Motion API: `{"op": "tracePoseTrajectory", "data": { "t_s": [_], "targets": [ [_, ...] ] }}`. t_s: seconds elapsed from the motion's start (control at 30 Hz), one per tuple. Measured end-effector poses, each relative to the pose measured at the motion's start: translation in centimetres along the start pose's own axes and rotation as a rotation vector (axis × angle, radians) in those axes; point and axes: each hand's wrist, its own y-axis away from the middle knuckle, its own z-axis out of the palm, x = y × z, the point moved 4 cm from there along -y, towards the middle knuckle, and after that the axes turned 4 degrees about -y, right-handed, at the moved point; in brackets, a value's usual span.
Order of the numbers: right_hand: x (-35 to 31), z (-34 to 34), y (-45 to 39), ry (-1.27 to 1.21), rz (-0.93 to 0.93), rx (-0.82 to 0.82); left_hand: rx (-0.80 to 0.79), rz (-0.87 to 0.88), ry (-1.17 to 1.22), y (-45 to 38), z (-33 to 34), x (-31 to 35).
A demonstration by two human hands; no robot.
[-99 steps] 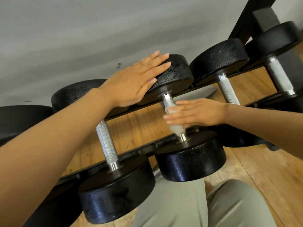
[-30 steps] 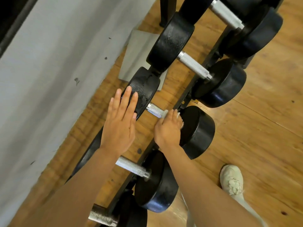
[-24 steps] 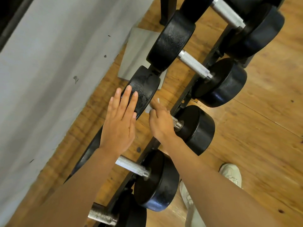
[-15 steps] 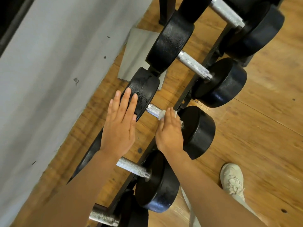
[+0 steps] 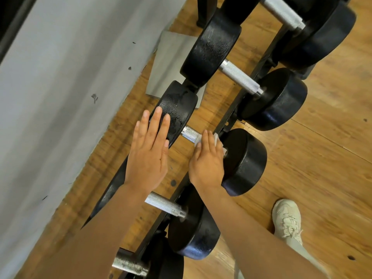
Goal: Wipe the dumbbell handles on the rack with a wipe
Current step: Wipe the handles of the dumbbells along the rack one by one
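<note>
Several black dumbbells with knurled steel handles lie in a row on a black rack [image 5: 231, 115]. My left hand [image 5: 149, 156] rests flat, fingers apart, on the far head [image 5: 177, 109] of the middle dumbbell. My right hand [image 5: 207, 158] presses a white wipe [image 5: 216, 138] around the near end of that dumbbell's handle [image 5: 189, 134], next to its near head [image 5: 245, 162]. Only the edges of the wipe show past my fingers. The far part of the handle is bare.
Neighbouring handles show above [image 5: 239, 78] and below [image 5: 163, 204]. A grey wall [image 5: 60, 77] runs along the left. A grey plate [image 5: 171, 57] lies on the wooden floor behind the rack. My white shoe [image 5: 286, 217] stands on the floor at lower right.
My right hand slid along the handle toward the far head, then back to the near end, with the wipe under it. My left hand stayed on the far head.
</note>
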Motion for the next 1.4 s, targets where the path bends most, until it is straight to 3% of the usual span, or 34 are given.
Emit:
{"op": "tracePoseTrajectory", "data": {
  "t_s": [0.07,0.2,0.27,0.4,0.53,0.6,0.8,0.97,1.07,1.23,1.33,1.4],
  "targets": [
    [-1.6,0.5,-0.7,-0.109,0.057,-0.016,0.000,0.000,-0.003,0.0,0.0,0.0],
    [-4.5,1.3,-2.1,-0.322,-0.164,-0.118,0.000,0.002,-0.002,0.1,0.0,0.0],
    [-3.4,1.0,-2.0,-0.303,-0.210,-0.152,-0.001,-0.003,0.002,0.1,0.0,0.0],
    [0.8,-0.9,-1.0,-0.139,0.040,-0.062,0.009,-0.009,-0.002,0.1,-0.1,0.0],
    [-0.9,-0.3,-2.8,-0.132,0.252,-0.058,0.006,-0.005,-0.009,0.0,0.0,0.0],
    [-2.2,-0.1,-3.1,-0.176,0.232,-0.060,0.002,-0.005,-0.023,0.0,0.0,0.0],
    [-2.0,-0.9,-2.5,-0.259,-0.090,-0.154,-0.004,-0.002,-0.055,0.1,0.1,0.0],
    [0.6,-2.0,-3.9,-0.045,0.155,-0.160,-0.003,-0.007,-0.091,0.1,0.0,0.2],
    [0.7,-3.0,-4.2,-0.161,0.141,-0.138,0.010,-0.061,-0.091,0.3,-0.1,0.7],
    [-0.2,-6.3,-3.0,-0.429,-0.080,-0.046,-0.010,-0.235,-0.136,2.0,-0.2,2.8],
    [-3.8,-8.7,-2.4,-0.553,-0.474,-0.024,-0.043,-0.321,-0.188,3.7,-0.7,3.0],
    [-5.7,-8.8,-2.5,-0.518,-0.747,-0.109,-0.048,-0.371,-0.204,4.7,-1.2,3.0]
  ]
}}
